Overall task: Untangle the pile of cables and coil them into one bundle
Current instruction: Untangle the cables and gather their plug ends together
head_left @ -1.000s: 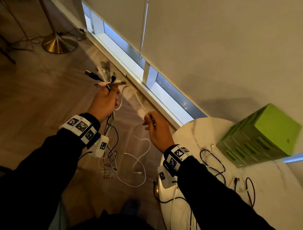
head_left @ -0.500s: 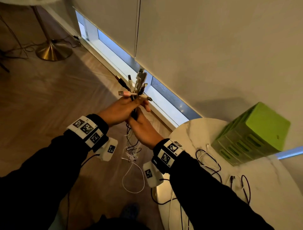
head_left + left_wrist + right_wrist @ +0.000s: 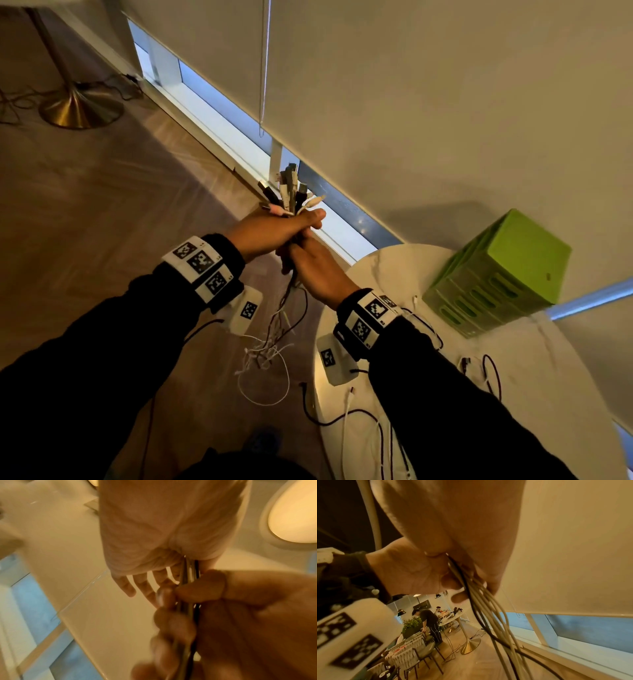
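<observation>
While left hand (image 3: 270,229) grips cables (image 3: 290,192) — right hand (image 3: 317,269) too.

we see a round white marble table (image 3: 555,404) carrying a green slotted box (image 3: 500,274) and loose black and white cables (image 3: 489,377) beside it.

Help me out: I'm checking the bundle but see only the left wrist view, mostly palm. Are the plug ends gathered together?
Observer: Yes. In the head view the plug ends stand in one cluster above the left hand.
Operator: Where is the right hand?
Observer: The right hand grips the same cables just below the left hand; their tails hang toward the floor.
Operator: Is anything still outside the bundle?
Observer: Yes, loose cables, black and white, lie on the round table near a green crate.
</observation>
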